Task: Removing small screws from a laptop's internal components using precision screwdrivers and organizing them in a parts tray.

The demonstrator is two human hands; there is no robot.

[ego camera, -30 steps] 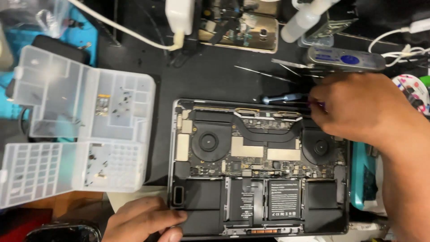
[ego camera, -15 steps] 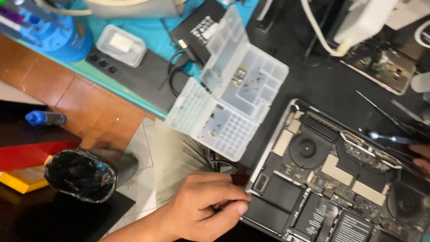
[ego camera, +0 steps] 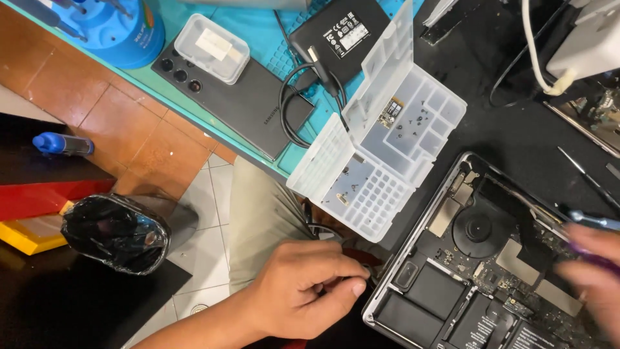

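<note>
An opened laptop (ego camera: 413,304) lies with its fan, boards and battery cells bare at the lower right. My left hand (ego camera: 310,291) rests by the laptop's near corner, fingers curled, thumb tip pressed to the forefinger; I see nothing between them. My right hand (ego camera: 591,284) is blurred at the right edge over the laptop's boards, wrapped around a thin purple tool (ego camera: 597,260). A blue-handled screwdriver (ego camera: 597,222) lies just above that hand.
A clear compartment box (ego camera: 387,161) with small screws stands open left of the laptop. Behind it lie a dark phone (ego camera: 245,103), a black drive with a coiled cable (ego camera: 336,32), a small clear case (ego camera: 212,48) and a blue tub (ego camera: 116,29). A bin lined with a black bag (ego camera: 116,232) stands on the floor.
The view has swung left and down toward the floor and the table's edge. My left hand has curled shut by the laptop's corner. My right hand stays over the boards.
</note>
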